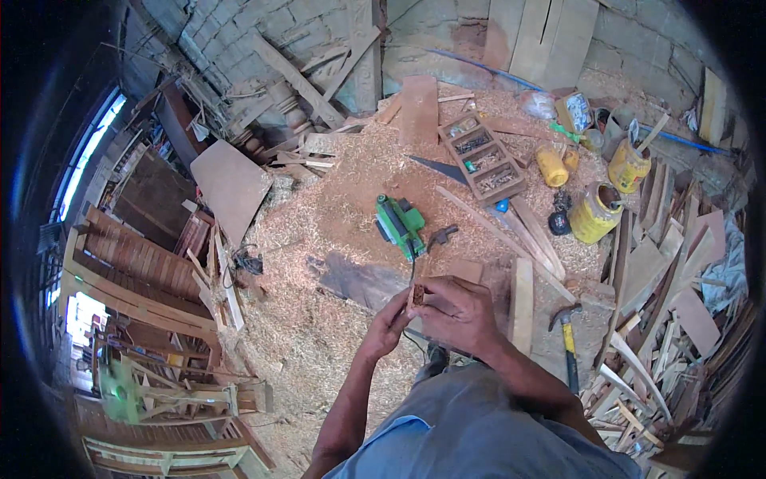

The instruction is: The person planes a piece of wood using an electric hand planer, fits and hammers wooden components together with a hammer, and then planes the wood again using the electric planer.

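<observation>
In front of my body both hands meet around a small reddish-brown piece (417, 296), its kind too small to make out. My left hand (384, 326) pinches it from the left, fingers closed. My right hand (461, 314) grips it from the right with fingers curled, hiding part of it. Beyond them a green electric hand planer (399, 227) lies on the shavings, its cord running toward me. Beside the planer is a small dark tool or part (442, 235). A claw hammer (567, 339) with a yellow and black handle lies to the right of my right arm.
A compartmented wooden box (501, 191) of small hardware sits ahead right, near yellow containers (594, 219). Wood strips (521, 307) lie right of my hands, with a scrap pile (654, 367) beyond. Wooden benches (144, 271) stand left. Shavings cover the floor (295, 343).
</observation>
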Action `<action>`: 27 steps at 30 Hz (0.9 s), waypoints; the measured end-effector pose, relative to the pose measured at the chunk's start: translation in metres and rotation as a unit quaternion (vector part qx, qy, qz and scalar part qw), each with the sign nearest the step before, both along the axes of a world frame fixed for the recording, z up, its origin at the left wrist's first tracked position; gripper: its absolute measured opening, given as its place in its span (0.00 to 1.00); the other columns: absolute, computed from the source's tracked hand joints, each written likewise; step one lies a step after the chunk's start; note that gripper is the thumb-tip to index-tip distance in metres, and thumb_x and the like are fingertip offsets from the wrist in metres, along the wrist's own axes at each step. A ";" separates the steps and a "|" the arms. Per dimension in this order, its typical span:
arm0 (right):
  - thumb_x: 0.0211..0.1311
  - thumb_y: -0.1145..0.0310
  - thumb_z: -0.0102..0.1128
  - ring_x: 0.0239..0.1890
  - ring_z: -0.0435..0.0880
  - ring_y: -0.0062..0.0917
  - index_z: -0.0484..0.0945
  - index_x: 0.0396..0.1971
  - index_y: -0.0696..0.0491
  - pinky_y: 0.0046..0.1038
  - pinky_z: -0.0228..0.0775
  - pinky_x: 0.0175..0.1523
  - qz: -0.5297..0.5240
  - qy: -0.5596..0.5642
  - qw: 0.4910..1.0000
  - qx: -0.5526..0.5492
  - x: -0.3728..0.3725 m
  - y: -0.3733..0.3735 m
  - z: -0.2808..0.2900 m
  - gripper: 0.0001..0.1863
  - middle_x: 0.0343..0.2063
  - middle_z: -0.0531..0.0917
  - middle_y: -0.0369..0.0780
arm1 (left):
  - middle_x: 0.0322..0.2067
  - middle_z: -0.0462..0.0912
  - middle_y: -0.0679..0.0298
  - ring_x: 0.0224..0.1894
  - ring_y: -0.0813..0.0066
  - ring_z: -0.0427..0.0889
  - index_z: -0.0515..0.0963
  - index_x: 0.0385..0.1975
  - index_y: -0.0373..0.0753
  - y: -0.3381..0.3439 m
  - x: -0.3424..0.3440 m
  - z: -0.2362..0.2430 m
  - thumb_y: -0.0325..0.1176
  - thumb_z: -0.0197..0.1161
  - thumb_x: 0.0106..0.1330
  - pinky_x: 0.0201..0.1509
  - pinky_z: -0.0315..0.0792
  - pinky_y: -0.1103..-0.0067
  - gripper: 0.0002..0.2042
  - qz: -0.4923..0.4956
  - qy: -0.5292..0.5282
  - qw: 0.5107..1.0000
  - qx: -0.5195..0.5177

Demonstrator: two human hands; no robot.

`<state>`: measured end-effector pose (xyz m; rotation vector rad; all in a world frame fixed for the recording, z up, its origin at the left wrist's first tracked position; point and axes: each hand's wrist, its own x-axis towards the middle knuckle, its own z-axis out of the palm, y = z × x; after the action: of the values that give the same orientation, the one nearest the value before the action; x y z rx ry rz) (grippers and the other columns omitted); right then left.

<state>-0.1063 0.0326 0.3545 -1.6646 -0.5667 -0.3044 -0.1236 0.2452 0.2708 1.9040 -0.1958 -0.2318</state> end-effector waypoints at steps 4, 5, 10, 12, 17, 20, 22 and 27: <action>0.47 0.75 0.76 0.42 0.87 0.31 0.82 0.47 0.55 0.28 0.79 0.47 -0.003 -0.043 0.999 -0.009 0.015 0.034 0.002 0.23 0.40 0.86 0.42 | 0.63 0.71 0.53 0.66 0.64 0.68 0.64 0.66 0.35 0.045 0.031 -0.018 0.24 0.52 0.71 0.70 0.60 0.72 0.23 -0.047 -0.008 0.998 0.042; 0.46 0.75 0.76 0.42 0.87 0.32 0.82 0.47 0.55 0.28 0.79 0.48 -0.005 -0.047 0.999 -0.015 0.020 0.041 0.002 0.23 0.41 0.86 0.42 | 0.63 0.71 0.53 0.66 0.64 0.68 0.64 0.66 0.35 0.052 0.036 -0.019 0.24 0.52 0.71 0.70 0.60 0.72 0.23 -0.044 -0.004 0.998 0.041; 0.52 0.69 0.74 0.41 0.87 0.33 0.81 0.47 0.55 0.31 0.79 0.46 -0.003 -0.035 0.999 -0.012 0.049 0.073 -0.004 0.21 0.41 0.86 0.43 | 0.64 0.70 0.53 0.68 0.63 0.67 0.64 0.66 0.35 0.081 0.065 -0.015 0.24 0.52 0.71 0.71 0.59 0.72 0.23 -0.053 -0.011 0.997 0.060; 0.52 0.69 0.74 0.41 0.87 0.33 0.81 0.47 0.54 0.32 0.79 0.46 -0.010 -0.021 1.000 -0.014 0.059 0.083 -0.007 0.21 0.41 0.86 0.43 | 0.64 0.70 0.53 0.68 0.63 0.66 0.64 0.66 0.35 0.090 0.075 -0.019 0.25 0.53 0.71 0.71 0.59 0.72 0.23 -0.055 -0.001 0.998 0.041; 0.46 0.74 0.76 0.48 0.85 0.32 0.79 0.52 0.55 0.31 0.77 0.52 0.026 0.113 0.993 -0.027 0.080 0.082 -0.039 0.28 0.51 0.83 0.43 | 0.63 0.72 0.52 0.66 0.58 0.69 0.67 0.65 0.39 0.111 0.104 -0.019 0.25 0.54 0.70 0.69 0.63 0.69 0.23 -0.067 -0.042 0.990 0.113; 0.47 0.65 0.77 0.65 0.70 0.42 0.67 0.65 0.53 0.41 0.70 0.62 -0.025 0.154 0.962 -0.226 0.086 0.052 -0.103 0.43 0.66 0.66 0.53 | 0.58 0.74 0.50 0.62 0.47 0.72 0.73 0.60 0.46 0.131 0.122 -0.037 0.22 0.56 0.63 0.65 0.70 0.65 0.24 -0.018 -0.139 0.961 0.237; 0.47 0.60 0.76 0.69 0.58 0.49 0.58 0.69 0.51 0.48 0.62 0.66 -0.129 0.184 0.907 -0.357 0.060 0.039 -0.194 0.49 0.69 0.54 0.57 | 0.58 0.74 0.51 0.62 0.47 0.71 0.74 0.59 0.46 0.143 0.130 -0.055 0.21 0.57 0.60 0.65 0.70 0.65 0.25 -0.039 -0.180 0.938 0.294; 0.48 0.49 0.72 0.73 0.34 0.64 0.42 0.75 0.49 0.60 0.44 0.71 -0.238 0.343 0.759 -0.499 0.051 0.063 -0.252 0.60 0.71 0.34 0.65 | 0.64 0.70 0.58 0.69 0.56 0.64 0.76 0.58 0.48 0.193 0.132 -0.151 0.24 0.57 0.56 0.70 0.64 0.65 0.26 -0.127 -0.147 0.878 0.438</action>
<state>-0.0550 0.0954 0.1030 -2.7569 0.3820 0.3470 0.0089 0.4378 0.1197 2.8208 -0.6341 -0.2238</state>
